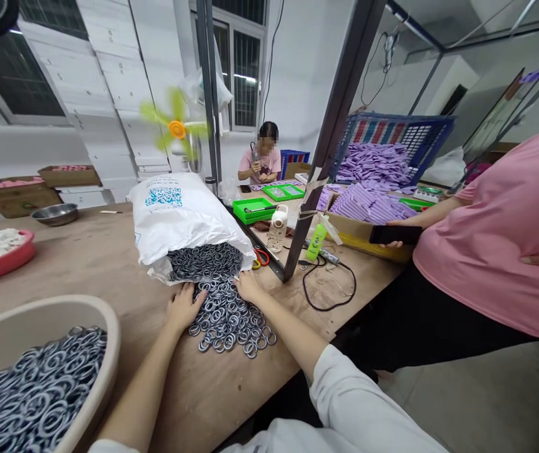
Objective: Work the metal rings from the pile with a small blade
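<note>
A white woven sack (179,211) with a blue printed code lies tipped on its side, its mouth towards me. Dark grey rings (231,314) spill from it into a loose pile on the wooden table. My left hand (185,307) rests at the pile's left edge, just below the sack's mouth, fingers apart and thumb against the rings. At the right corner of the mouth, my right hand (249,287) has its fingers closed on the sack's lip, beside the pile. A large beige basin (111,327) at lower left holds many similar rings.
A red basin (21,255) of white pieces and a metal bowl (55,214) stand left. Scissors (262,257), a bottle (277,228) and a black cable (330,308) lie right, near a metal post (328,138). One co-worker (500,239) stands right; another (269,157) sits behind.
</note>
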Tool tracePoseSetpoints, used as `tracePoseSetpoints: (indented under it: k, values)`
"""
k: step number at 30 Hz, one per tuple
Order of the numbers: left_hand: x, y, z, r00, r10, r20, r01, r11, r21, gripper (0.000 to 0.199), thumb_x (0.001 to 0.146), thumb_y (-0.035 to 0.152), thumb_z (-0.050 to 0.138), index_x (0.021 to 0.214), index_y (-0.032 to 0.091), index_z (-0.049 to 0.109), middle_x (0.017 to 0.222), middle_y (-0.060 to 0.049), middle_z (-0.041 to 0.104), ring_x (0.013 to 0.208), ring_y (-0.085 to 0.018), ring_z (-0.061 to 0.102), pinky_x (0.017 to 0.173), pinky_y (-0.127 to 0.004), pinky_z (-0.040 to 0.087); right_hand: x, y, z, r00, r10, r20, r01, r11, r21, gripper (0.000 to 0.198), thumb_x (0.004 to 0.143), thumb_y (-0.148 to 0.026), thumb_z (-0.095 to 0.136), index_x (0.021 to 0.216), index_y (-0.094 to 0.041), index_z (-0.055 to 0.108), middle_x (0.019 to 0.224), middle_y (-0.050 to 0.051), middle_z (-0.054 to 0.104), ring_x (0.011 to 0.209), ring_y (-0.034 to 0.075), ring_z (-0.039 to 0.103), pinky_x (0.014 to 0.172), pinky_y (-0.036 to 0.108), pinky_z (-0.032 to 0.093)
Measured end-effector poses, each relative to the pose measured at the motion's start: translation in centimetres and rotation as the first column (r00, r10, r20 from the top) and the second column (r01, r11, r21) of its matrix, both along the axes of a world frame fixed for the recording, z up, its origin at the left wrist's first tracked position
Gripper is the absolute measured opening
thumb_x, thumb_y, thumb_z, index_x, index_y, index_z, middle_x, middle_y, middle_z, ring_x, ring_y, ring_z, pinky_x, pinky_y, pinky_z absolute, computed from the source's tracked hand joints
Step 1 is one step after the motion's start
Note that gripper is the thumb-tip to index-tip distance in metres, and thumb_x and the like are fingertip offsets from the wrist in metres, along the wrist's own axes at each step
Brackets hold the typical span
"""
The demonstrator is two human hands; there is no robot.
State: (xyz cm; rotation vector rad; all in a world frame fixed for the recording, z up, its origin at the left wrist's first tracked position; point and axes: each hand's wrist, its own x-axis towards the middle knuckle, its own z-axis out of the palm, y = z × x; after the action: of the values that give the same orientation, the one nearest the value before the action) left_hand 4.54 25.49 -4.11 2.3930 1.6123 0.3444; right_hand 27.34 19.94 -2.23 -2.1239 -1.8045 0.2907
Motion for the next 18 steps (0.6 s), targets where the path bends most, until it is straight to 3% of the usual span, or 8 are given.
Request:
tracePoseSetpoints:
  k: [3,6,12,15,18]
  values:
    - [0.2,0.1,0.3,1.0,-0.008,-0.007,0.008,1.0,0.022,0.069,0.097,0.058,0.029,0.148,0.016,0.045,0.16,-0.018,0.038,0.144,-0.036,0.04,0.118,-0.055,0.029,-0.5,0.1,0.7,0.998,-0.05,0.029,0.05,0.998,-0.028,0.038,0.102,-0.035,0.044,0.114,-0.01,0.069,0.129,0.024,0.063,0.132,0.034,0.05,0.108,0.048,0.04]
    - [0.4,0.2,0.9,1.0,-0.018,0.01,0.017,1.0,0.007,0.067,0.097,0.057,0.028,0.148,0.016,0.047,0.158,-0.017,0.041,0.144,-0.035,0.041,0.118,-0.052,0.03,-0.9,0.3,1.2,0.998,-0.039,0.058,0.041,0.999,-0.034,0.036,0.102,-0.038,0.047,0.115,-0.012,0.069,0.13,0.02,0.063,0.131,0.031,0.052,0.11,0.048,0.04]
    - [0.6,-0.4,2.0,0.982,-0.184,0.027,0.185,0.982,-0.025,0.055,0.099,0.051,0.031,0.141,0.024,0.055,0.151,-0.008,0.054,0.142,-0.029,0.045,0.121,-0.049,0.027,-1.6,0.2,1.2,0.995,0.027,0.093,-0.02,0.997,-0.074,0.035,0.097,-0.039,0.061,0.125,-0.018,0.062,0.13,0.01,0.062,0.113,0.024,0.062,0.096,0.047,0.054]
    - [0.6,-0.8,1.8,0.983,-0.18,0.042,0.182,0.982,-0.049,0.056,0.099,0.052,0.031,0.143,0.024,0.053,0.15,-0.008,0.054,0.143,-0.026,0.043,0.123,-0.045,0.024,-2.5,0.1,0.9,0.993,0.079,0.085,-0.07,0.992,-0.102,0.037,0.097,-0.039,0.06,0.126,-0.016,0.061,0.132,0.011,0.061,0.118,0.026,0.06,0.1,0.05,0.051]
    - [0.5,-0.7,1.5,0.984,-0.16,0.075,0.165,0.985,-0.06,0.062,0.1,0.055,0.03,0.151,0.023,0.042,0.159,-0.008,0.043,0.148,-0.025,0.036,0.124,-0.044,0.022,-3.4,0.3,0.9,0.988,0.14,0.064,-0.131,0.983,-0.126,0.036,0.104,-0.037,0.042,0.122,-0.014,0.063,0.135,0.016,0.06,0.127,0.028,0.054,0.108,0.045,0.043]
